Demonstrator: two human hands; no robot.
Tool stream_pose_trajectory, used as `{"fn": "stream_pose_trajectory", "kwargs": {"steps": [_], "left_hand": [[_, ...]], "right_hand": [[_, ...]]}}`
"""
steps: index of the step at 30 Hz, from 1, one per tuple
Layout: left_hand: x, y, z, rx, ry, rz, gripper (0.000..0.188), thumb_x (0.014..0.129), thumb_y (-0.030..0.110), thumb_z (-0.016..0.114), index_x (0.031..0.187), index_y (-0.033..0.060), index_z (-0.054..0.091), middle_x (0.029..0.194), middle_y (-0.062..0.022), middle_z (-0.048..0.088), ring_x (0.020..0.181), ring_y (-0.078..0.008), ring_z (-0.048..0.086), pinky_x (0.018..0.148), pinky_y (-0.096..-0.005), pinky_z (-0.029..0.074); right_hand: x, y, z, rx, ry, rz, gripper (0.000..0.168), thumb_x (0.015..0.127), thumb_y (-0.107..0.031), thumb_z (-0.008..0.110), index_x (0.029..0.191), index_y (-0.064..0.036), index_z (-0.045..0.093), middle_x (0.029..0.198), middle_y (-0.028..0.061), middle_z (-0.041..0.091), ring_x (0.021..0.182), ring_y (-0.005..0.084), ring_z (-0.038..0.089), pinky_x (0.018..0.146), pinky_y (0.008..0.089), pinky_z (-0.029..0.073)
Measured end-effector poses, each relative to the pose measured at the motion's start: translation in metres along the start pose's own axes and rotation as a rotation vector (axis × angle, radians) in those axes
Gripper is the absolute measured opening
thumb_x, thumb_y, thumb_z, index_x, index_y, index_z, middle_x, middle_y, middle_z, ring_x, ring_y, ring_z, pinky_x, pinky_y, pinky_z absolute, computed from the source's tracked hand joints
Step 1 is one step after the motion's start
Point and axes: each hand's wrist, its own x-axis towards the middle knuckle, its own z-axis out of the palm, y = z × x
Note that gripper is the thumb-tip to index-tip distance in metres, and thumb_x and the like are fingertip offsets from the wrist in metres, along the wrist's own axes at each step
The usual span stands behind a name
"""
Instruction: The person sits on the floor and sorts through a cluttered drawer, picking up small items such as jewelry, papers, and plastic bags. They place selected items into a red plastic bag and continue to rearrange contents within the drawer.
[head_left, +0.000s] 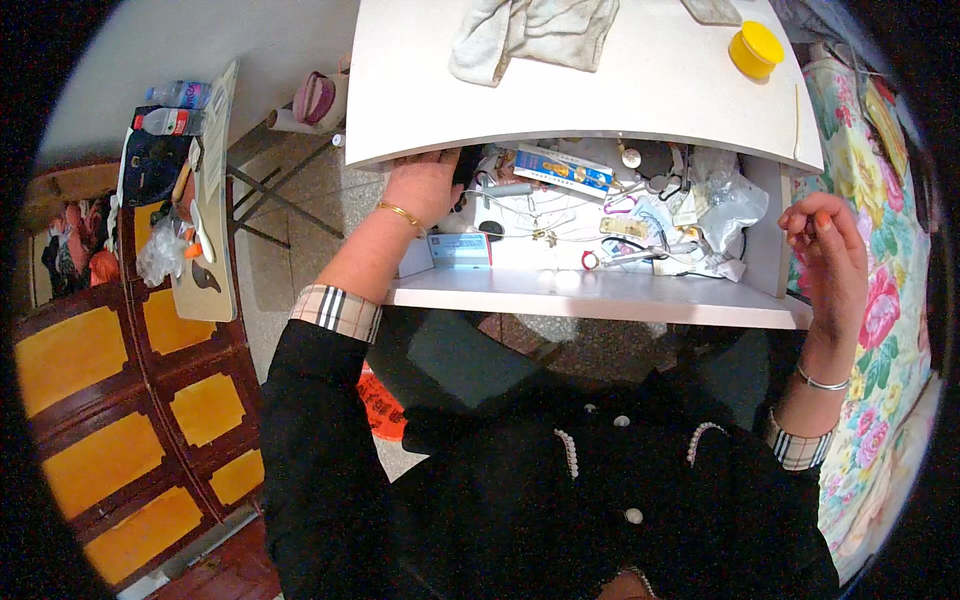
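Note:
An open white drawer (585, 289) full of small items is pulled out before me. My left hand (425, 184) reaches into its left side, the fingertips hidden under the tabletop's edge. Right beside its thumb lies a black item (468, 166); whether I grip it cannot be made out. My right hand (831, 244) hovers off the drawer's right wall, fingers loosely curled around nothing visible. Inside the drawer are a blue and white printed box (564, 171), a light-blue box (460, 250), a white cord (517, 231), a purple carabiner (619, 205) and clear plastic bags (731, 206).
The white tabletop (420, 112) above the drawer bears a grey cloth (536, 34) and a yellow round container (755, 49). On the right stands a flower-patterned cloth cover (877, 300). Plastic bottles (172, 121) and a folding table (214, 247) are at the left, near wooden panelled furniture (105, 450).

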Motion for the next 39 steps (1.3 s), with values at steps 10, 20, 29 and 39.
{"fn": "stream_pose_trajectory", "kwargs": {"steps": [10, 20, 29, 39], "left_hand": [[0.006, 0.006, 0.005, -0.176, -0.087, -0.114, 0.068, 0.072, 0.026, 0.060, 0.130, 0.0098, 0.029, 0.126, -0.0196, 0.038, 0.107, -0.0328, 0.047, 0.087, -0.0398, 0.042], [0.015, 0.006, 0.011, -0.179, -0.230, -0.192, 0.069, 0.070, 0.007, 0.053, 0.132, 0.0170, 0.024, 0.126, -0.0220, 0.035, 0.098, -0.0347, 0.052, 0.079, -0.0413, 0.047], [-0.005, 0.002, 0.019, -0.206, -0.279, 0.127, 0.022, 0.071, 0.020, 0.057, 0.089, 0.0091, 0.062, 0.117, -0.0162, 0.047, 0.091, -0.0302, 0.055, 0.079, -0.0371, 0.045], [-0.013, 0.002, 0.026, -0.529, -0.329, 0.249, 0.016, 0.079, 0.015, 0.050, 0.087, 0.0061, 0.060, 0.084, -0.0093, 0.063, 0.078, -0.0259, 0.059, 0.073, -0.0331, 0.046]], "right_hand": [[-0.001, 0.001, -0.001, -0.011, 0.001, 0.014, 0.022, 0.087, -0.019, 0.044, 0.096, -0.001, 0.053, 0.081, 0.0049, 0.056, 0.080, 0.0128, 0.052, 0.069, 0.0235, 0.038], [-0.005, -0.003, -0.001, -0.017, -0.005, -0.020, 0.021, 0.088, -0.018, 0.044, 0.096, -0.001, 0.053, 0.081, 0.0039, 0.056, 0.079, 0.0115, 0.051, 0.069, 0.0227, 0.038], [-0.007, -0.007, 0.002, -0.070, 0.015, -0.002, 0.020, 0.087, -0.015, 0.043, 0.096, -0.002, 0.054, 0.081, 0.0036, 0.056, 0.077, 0.0102, 0.051, 0.068, 0.0219, 0.038], [-0.005, -0.002, 0.001, -0.120, 0.007, 0.014, 0.020, 0.087, -0.015, 0.042, 0.096, -0.001, 0.054, 0.079, 0.0033, 0.057, 0.074, 0.0096, 0.049, 0.067, 0.0213, 0.038]]}}
